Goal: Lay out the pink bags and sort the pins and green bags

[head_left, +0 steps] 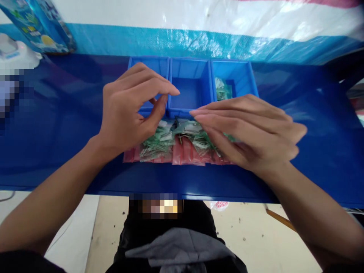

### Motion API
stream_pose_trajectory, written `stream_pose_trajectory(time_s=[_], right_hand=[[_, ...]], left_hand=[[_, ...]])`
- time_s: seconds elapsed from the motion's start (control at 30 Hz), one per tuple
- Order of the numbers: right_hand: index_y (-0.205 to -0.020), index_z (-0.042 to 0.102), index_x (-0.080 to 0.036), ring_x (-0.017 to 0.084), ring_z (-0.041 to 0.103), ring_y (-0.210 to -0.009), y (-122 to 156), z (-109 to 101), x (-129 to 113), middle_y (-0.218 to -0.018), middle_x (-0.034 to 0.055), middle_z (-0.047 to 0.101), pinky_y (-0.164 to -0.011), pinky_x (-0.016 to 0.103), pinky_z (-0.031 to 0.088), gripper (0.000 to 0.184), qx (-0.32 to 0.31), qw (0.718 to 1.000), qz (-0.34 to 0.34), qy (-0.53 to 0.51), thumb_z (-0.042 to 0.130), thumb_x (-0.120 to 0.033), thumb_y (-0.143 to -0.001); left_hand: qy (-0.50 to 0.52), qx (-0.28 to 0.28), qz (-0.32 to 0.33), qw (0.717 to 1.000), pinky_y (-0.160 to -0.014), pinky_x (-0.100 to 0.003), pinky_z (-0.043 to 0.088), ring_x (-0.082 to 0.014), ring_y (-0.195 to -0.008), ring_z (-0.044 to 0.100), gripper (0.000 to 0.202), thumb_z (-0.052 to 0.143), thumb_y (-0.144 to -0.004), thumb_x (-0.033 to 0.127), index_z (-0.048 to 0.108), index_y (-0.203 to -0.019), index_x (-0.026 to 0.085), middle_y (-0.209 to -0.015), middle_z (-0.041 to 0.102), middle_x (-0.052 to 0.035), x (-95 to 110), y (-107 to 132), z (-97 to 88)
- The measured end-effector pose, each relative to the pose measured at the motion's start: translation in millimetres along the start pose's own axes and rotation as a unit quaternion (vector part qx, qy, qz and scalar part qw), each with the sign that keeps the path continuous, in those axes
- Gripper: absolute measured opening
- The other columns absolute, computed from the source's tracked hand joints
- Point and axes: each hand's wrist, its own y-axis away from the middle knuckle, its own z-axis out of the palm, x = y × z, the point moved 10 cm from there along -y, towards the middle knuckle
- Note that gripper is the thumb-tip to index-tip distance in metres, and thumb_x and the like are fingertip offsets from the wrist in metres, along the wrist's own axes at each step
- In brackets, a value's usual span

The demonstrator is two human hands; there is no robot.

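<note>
My left hand (129,104) hovers over the left and middle bins, its index finger stretched out and its thumb curved beneath. Nothing shows in it. My right hand (247,131) is in front of the right bin, fingers pressed together and thumb tucked under; whether something small is between the tips is hidden. Below both hands lie clear green-tinted bags (159,142) of thin metal-looking pieces, on top of red plastic packets (184,151). Behind them stand three joined blue bins: the left bin (149,64), the middle bin (189,93) and the right bin (241,76), which has a small green-tinted bag (223,90) in it.
The bins and bags stand on a blue table (71,125), its front edge close to my body. At the back left are a blue printed package (42,28) and a white object (18,53). A striped plastic sheet (159,38) hangs behind the table.
</note>
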Motion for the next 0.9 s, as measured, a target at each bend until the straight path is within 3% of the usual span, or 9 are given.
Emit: stream_pose_trajectory(time_s=[0.1, 0.2, 0.27, 0.37, 0.47, 0.57, 0.67, 0.8, 0.9], right_hand=[[-0.114, 0.079, -0.024, 0.017, 0.084, -0.089, 2.4, -13.5, 18.4, -0.107, 0.0011, 0.087, -0.076, 0.030, 0.069, 0.020, 0.089, 0.987, 0.124, -0.053, 0.079, -0.011, -0.099], [-0.113, 0.080, -0.026, 0.016, 0.081, -0.087, 14.9, -15.8, 43.0, -0.104, 0.0002, 0.083, -0.065, 0.028, 0.065, 0.018, 0.182, 0.938, 0.243, -0.165, 0.080, -0.017, -0.097], [-0.107, 0.083, -0.027, 0.016, 0.076, -0.080, 20.2, -11.2, 52.1, -0.097, -0.0003, 0.081, -0.059, 0.028, 0.061, 0.016, 0.199, 0.914, 0.273, -0.225, 0.082, -0.018, -0.095], [-0.113, 0.085, -0.030, 0.018, 0.073, -0.075, 23.8, 0.0, 58.8, -0.104, 0.0013, 0.082, -0.061, 0.032, 0.062, 0.017, 0.141, 0.910, 0.304, -0.244, 0.075, -0.023, -0.101], [-0.126, 0.080, -0.031, 0.024, 0.078, -0.083, 22.9, 12.4, 56.6, -0.117, 0.0053, 0.082, -0.069, 0.041, 0.068, 0.025, 0.059, 0.909, 0.306, -0.276, 0.066, -0.029, -0.106], [-0.105, 0.079, -0.033, 0.026, 0.077, -0.088, 14.0, 2.4, 46.6, -0.094, 0.0016, 0.080, -0.073, 0.044, 0.068, 0.011, 0.077, 0.939, 0.250, -0.225, 0.074, -0.025, -0.101], [-0.096, 0.079, -0.035, 0.023, 0.075, -0.080, 11.5, -2.6, 45.1, -0.087, -0.0022, 0.078, -0.069, 0.041, 0.064, 0.015, 0.104, 0.942, 0.253, -0.194, 0.075, -0.021, -0.100], [-0.131, 0.075, -0.034, 0.021, 0.073, -0.065, 19.9, 3.1, 53.0, -0.104, -0.0003, 0.083, -0.059, 0.040, 0.061, 0.032, 0.104, 0.909, 0.306, -0.263, 0.077, -0.025, -0.100], [-0.141, 0.068, -0.032, 0.020, 0.074, -0.069, 26.6, 7.2, 56.3, -0.131, 0.0041, 0.080, -0.060, 0.040, 0.061, 0.038, 0.074, 0.907, 0.325, -0.258, 0.074, -0.030, -0.103]], left_hand=[[0.008, 0.003, 0.051, 0.999, -0.081, -0.033, 0.066, -0.0200, -0.104, 0.075, 0.034, 0.067, -0.101, 0.010, 0.070, -0.134, 0.018, -0.119, 0.080, -0.0080, 11.9, -0.1, -2.5], [-0.011, -0.016, 0.100, 0.995, -0.083, -0.032, 0.069, -0.0259, -0.128, 0.072, 0.055, 0.071, -0.102, 0.015, 0.056, -0.154, 0.020, -0.147, 0.069, -0.0127, 26.3, 1.9, -2.2], [-0.028, -0.005, 0.094, 0.995, -0.080, -0.031, 0.069, -0.0264, -0.130, 0.072, 0.051, 0.076, -0.101, 0.019, 0.061, -0.149, 0.027, -0.151, 0.067, -0.0093, 27.7, 3.2, -5.3], [-0.029, 0.050, 0.098, 0.994, -0.081, -0.031, 0.068, -0.0201, -0.108, 0.080, 0.035, 0.081, -0.098, 0.018, 0.073, -0.129, 0.031, -0.130, 0.078, 0.0006, 28.8, 6.2, -14.7], [0.016, 0.076, 0.073, 0.994, -0.087, -0.033, 0.069, -0.0176, -0.095, 0.083, 0.030, 0.078, -0.099, 0.014, 0.074, -0.122, 0.031, -0.109, 0.084, 0.0044, 24.5, 5.3, -19.2], [0.081, 0.050, -0.019, 0.995, -0.083, -0.029, 0.069, -0.0143, -0.091, 0.082, 0.023, 0.079, -0.100, 0.015, 0.075, -0.114, 0.033, -0.101, 0.084, 0.0063, 14.8, 1.9, -15.4], [0.089, 0.036, -0.074, 0.993, -0.083, -0.024, 0.069, -0.0106, -0.087, 0.080, 0.018, 0.077, -0.104, 0.020, 0.075, -0.114, 0.035, -0.102, 0.084, 0.0101, 14.9, 2.9, -13.2], [0.096, 0.033, -0.043, 0.994, -0.084, -0.024, 0.069, -0.0120, -0.101, 0.080, 0.044, 0.067, -0.106, 0.016, 0.069, -0.140, 0.044, -0.119, 0.081, 0.0103, 22.1, 3.4, -6.2], [0.038, 0.062, 0.014, 0.997, -0.070, -0.026, 0.064, -0.0170, -0.103, 0.080, 0.044, 0.067, -0.102, 0.018, 0.071, -0.138, 0.044, -0.125, 0.080, 0.0058, 26.5, 3.7, -6.1]])
